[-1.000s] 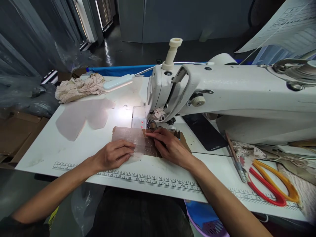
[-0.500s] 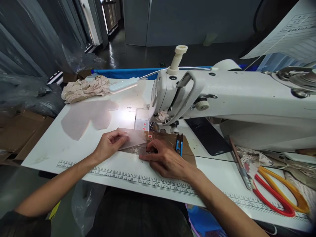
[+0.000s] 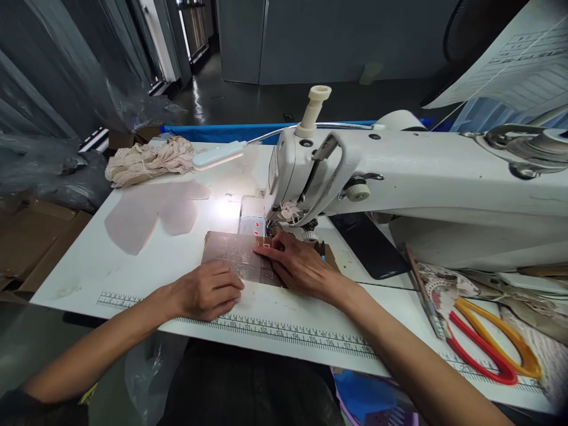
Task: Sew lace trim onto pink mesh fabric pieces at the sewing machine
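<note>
A brown cardboard piece with a shiny clear covering [image 3: 231,251] lies on the table in front of the sewing machine [image 3: 284,177]; a sheer pale layer seems to cover part of it. My left hand [image 3: 208,290] rests at its lower left edge, fingers curled downward, and what they may hold is hidden. On the right side of the cardboard lies my right hand [image 3: 302,263], index finger stretched out to the left, pressing the surface below the presser foot. Blue-handled thread snips [image 3: 322,251] are mostly hidden behind the right hand.
Pale sheer fabric pieces [image 3: 151,216] lie at the left, below a bundle of lace [image 3: 151,161]. A lit lamp [image 3: 219,155] hangs above the table. To the right are a black phone [image 3: 370,245] and scissors with red and orange handles [image 3: 492,343]. A printed ruler [image 3: 302,337] runs along the front edge.
My left hand has moved down and right; the folded sheer fabric it pinched no longer shows raised. My right hand has shifted up and right, now covering most of the snips. The view has shifted slightly.
</note>
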Demonstrator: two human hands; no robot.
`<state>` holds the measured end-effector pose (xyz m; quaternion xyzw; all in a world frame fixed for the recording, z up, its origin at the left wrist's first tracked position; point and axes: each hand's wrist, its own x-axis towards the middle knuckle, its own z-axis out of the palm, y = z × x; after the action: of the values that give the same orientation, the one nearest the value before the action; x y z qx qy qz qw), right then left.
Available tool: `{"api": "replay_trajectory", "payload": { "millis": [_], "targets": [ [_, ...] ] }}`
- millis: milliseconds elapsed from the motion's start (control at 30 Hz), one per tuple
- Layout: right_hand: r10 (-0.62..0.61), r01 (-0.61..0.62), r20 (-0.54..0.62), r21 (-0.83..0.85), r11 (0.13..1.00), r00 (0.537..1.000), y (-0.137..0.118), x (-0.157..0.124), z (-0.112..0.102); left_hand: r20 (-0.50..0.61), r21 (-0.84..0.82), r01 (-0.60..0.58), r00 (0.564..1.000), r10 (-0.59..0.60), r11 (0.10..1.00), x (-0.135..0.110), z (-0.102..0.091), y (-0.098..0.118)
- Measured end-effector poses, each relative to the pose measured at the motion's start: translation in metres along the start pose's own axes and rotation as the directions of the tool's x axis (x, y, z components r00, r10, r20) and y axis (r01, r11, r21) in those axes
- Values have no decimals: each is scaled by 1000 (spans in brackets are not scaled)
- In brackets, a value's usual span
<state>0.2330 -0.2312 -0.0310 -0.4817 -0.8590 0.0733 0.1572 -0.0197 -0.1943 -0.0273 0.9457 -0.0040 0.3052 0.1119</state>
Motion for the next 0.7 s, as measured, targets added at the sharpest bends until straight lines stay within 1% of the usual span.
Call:
{"api": "replay_trajectory", "payload": {
  "millis": [100,233,333,533,700],
  "targets": [
    [9,-9,-12,7,1000,1000,1,0,1,28,48,5,1000,-7,999,0,1,2],
    [-9,11,-49,45,999,999,4,-3,1,16,84,-9,1000,8,996,-1,-2,2],
    [1,1,-45,51,999,999,4,-5,2,-5,126,-6,1000,6,992,0,-2,2],
    [6,0,-54,96,995,999,2,-5,1,14,171,-11,1000,9,985,1,-1,2],
    [21,-2,-78,239,971,997,-2,-12,-8,14,169,-7,1000,4,986,2,-2,2]
  ]
}}
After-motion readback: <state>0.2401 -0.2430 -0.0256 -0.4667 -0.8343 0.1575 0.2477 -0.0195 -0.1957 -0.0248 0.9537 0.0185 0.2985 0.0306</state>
